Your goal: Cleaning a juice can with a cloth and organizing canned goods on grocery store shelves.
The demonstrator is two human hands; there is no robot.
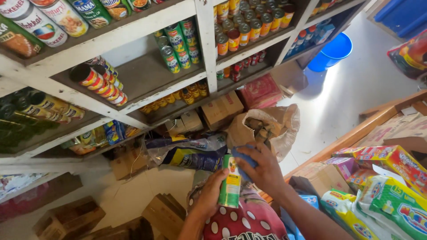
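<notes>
Shop shelves (133, 95) ahead | left hand (210, 195) grips can (230, 186) upright | right hand (262, 171) presses blue cloth (243, 160) on its top, fingers closed.

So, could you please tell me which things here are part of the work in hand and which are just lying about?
In hand:
- green and yellow tin can, held by left hand
- blue cloth, under right hand

Lying about:
- brown paper sack
- blue plastic bucket
- cardboard boxes
</notes>
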